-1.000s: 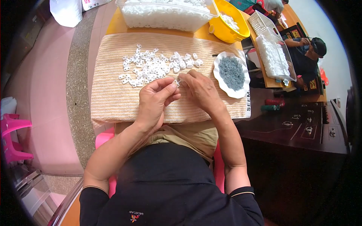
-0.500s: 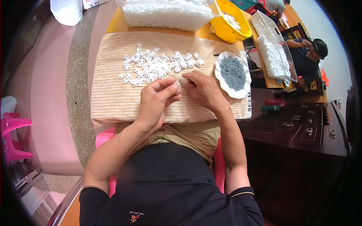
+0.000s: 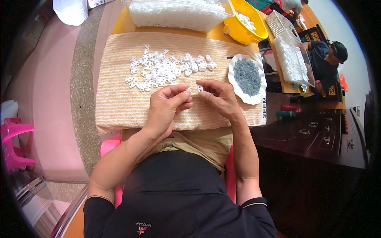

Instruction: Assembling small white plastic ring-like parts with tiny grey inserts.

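Hands [image 3: 166, 102] pinch small white pieces [image 3: 200, 89], right's rounded and dark-holed, left's mostly hidden.

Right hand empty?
No, the right hand pinches a small white piece between thumb and fingers, above the striped towel.

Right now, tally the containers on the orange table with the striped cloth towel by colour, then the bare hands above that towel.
Clear rectangular plastic bin: 1
Yellow round plastic basin: 1
White scalloped-rim plate: 1
Bare hands, left hand and right hand: 2
Total: 5
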The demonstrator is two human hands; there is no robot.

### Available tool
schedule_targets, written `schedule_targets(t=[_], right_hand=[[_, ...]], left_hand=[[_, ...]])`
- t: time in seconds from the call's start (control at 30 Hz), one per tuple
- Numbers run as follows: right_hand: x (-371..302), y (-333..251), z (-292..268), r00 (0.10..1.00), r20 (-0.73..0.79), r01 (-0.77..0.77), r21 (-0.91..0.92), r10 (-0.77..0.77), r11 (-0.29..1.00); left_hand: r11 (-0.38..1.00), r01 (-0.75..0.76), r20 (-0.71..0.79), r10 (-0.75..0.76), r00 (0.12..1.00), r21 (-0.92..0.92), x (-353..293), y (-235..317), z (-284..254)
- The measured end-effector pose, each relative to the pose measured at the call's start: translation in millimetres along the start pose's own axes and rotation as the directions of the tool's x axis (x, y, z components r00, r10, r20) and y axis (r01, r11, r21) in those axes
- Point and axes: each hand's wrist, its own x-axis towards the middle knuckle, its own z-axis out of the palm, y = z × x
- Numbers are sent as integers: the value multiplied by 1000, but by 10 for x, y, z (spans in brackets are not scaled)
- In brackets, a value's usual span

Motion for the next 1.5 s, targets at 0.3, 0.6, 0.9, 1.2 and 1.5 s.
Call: schedule_targets(t=[0.3, 0.6, 0.9, 1.2, 1.5], right_hand=[[22, 176, -4, 999, 30, -44, 199, 39, 979], [0, 50, 19, 995, 45, -99, 254, 91, 962], [-5, 31, 17, 994, 62, -104, 282, 91, 954], [-10, 60, 12, 994, 62, -105, 285, 91, 953], [-8, 91, 0, 995, 79, -86, 302, 65, 949]], left_hand=[[1000, 27, 13, -27, 1000, 12, 29, -19, -11], [998, 42, 19, -43, 999, 39, 28, -19, -13], [997, 44, 25, -46, 999, 58, 33, -32, -33], [996, 65, 33, -67, 997, 69, 24, -3, -11], [995, 66, 20, -67, 998, 73, 33, -22, -23]])
